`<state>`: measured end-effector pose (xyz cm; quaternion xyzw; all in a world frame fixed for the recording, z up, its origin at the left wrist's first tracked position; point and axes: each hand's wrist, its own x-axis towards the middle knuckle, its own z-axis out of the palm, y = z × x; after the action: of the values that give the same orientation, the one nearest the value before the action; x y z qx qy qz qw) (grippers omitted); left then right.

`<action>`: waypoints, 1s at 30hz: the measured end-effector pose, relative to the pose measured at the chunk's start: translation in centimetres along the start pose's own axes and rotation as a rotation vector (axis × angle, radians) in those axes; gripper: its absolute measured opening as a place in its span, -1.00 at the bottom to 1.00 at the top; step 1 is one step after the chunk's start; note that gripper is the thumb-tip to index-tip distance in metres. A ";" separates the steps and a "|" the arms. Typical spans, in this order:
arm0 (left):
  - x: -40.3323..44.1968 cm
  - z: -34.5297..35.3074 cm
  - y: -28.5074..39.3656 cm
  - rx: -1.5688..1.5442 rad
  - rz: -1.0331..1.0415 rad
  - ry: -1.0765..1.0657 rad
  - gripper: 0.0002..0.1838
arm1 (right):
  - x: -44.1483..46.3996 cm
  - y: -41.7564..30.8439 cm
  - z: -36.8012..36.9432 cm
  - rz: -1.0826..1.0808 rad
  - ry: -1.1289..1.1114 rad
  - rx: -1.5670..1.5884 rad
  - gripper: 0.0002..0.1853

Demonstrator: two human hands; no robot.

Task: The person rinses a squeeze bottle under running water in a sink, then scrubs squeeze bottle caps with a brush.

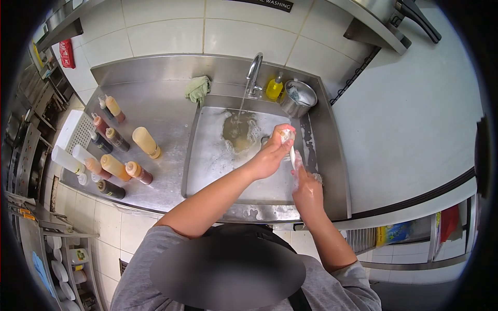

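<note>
Over the right part of the soapy sink point(207, 186), my left hand point(270, 158) is closed around a small suds-covered whitish thing point(287, 136) whose kind I cannot make out. A slim white brush point(292, 155) runs from it down to my right hand point(308, 197), whose fingers grip it lower down. Pale bristles show beside the right knuckles. Foam coats the fingers of both hands. Behind them, water runs from the curved faucet point(254, 72) into cloudy, foamy water point(239, 129).
Several sauce squeeze bottles point(146, 142) stand on the steel counter point(161, 103) at left, near a white perforated basket point(78, 129). A green cloth point(197, 89) lies behind the sink. Yellow soap point(274, 88) in a pump bottle and a metal pot point(299, 98) occupy the back right corner.
</note>
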<state>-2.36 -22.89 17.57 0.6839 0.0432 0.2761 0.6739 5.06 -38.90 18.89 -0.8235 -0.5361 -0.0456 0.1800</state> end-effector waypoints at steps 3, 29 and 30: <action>0.0 -0.3 0.1 -0.118 0.037 -0.016 -0.64 | 0.2 1.6 0.4 -0.016 -0.068 0.316 -0.53; -0.1 -3.0 0.1 0.938 0.108 0.081 -0.66 | 0.9 1.8 -4.6 0.104 -0.168 0.135 -0.55; -0.1 -2.9 0.4 0.909 0.084 0.088 -0.61 | 1.0 1.6 -4.9 0.137 -0.200 0.186 -0.56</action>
<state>-3.83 -20.31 17.72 0.8989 0.1609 0.2849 0.2913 7.51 -40.30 23.28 -0.8383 -0.4959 0.0991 0.2038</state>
